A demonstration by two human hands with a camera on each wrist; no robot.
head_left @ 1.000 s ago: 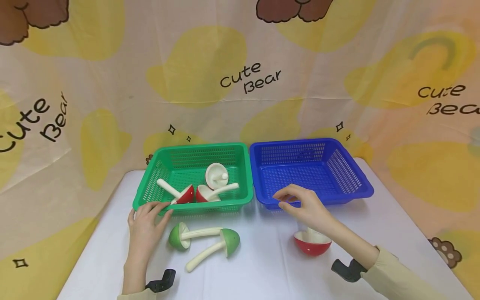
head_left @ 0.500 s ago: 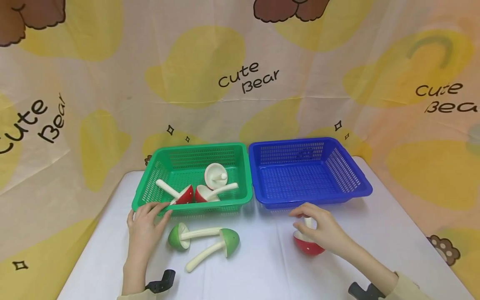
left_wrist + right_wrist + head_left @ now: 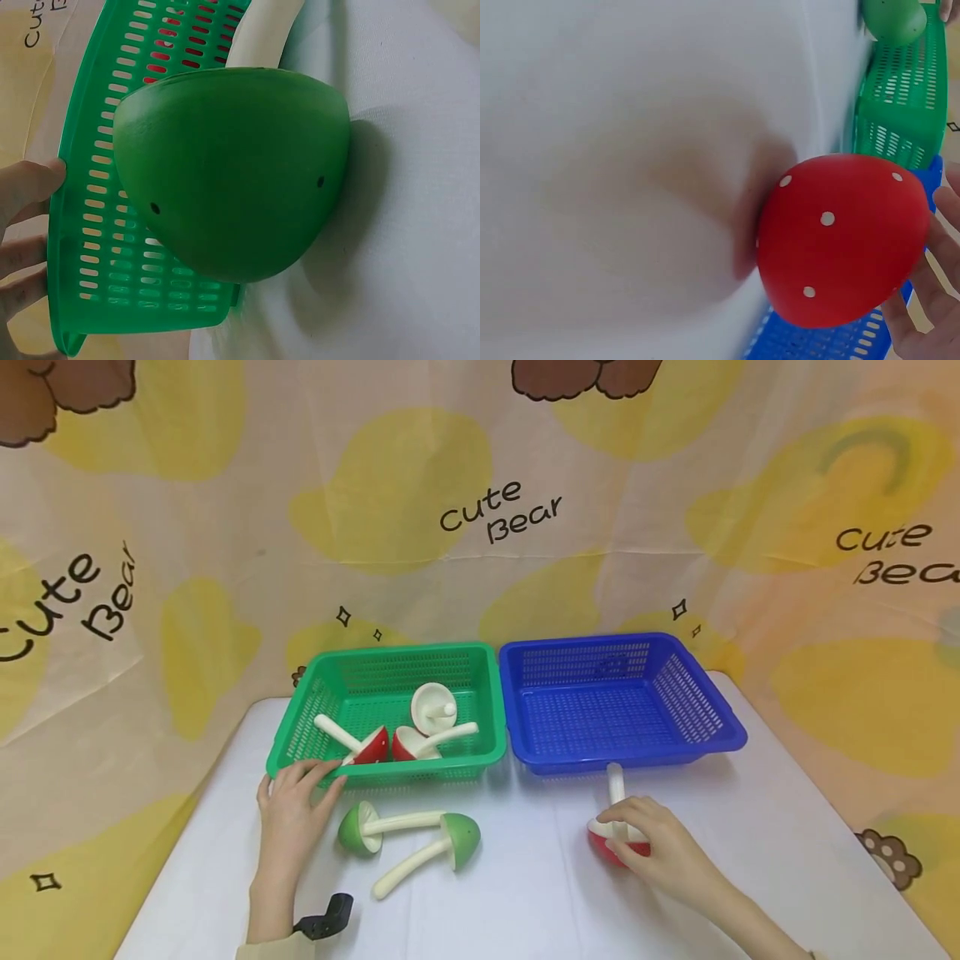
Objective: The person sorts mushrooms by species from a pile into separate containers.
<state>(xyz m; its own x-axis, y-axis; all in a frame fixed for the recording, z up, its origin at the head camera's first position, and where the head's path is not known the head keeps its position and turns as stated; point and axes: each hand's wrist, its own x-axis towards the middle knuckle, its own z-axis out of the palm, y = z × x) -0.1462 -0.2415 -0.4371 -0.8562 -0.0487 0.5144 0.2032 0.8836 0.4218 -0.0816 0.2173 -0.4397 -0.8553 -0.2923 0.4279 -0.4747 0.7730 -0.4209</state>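
Note:
My left hand (image 3: 294, 814) rests on the front left rim of a green plastic basket (image 3: 491, 693); the left wrist view shows fingertips (image 3: 54, 171) at the rim's edge. Below it lie two toy mushrooms, a left one with a green cap (image 3: 351, 831) and a right one with a green cap (image 3: 463, 842). Before the blue basket (image 3: 630, 756), my right hand (image 3: 667, 852) curls round a toy mushroom with a red, white-dotted cap (image 3: 840, 240). Its stem (image 3: 616, 781) points up and the cap sits on the table. The hand covers part of the cap.
Inside the green basket lie three red-capped toy mushrooms: a left one (image 3: 371, 747), a middle one (image 3: 405, 743) and a back one (image 3: 433, 708). The baskets stand side by side on a white-covered table (image 3: 525, 893). A printed cloth (image 3: 397, 485) hangs behind.
My right hand has come down and toward the near side, from the blue basket's front rim to the red-capped mushroom. The left hand keeps its place on the green basket.

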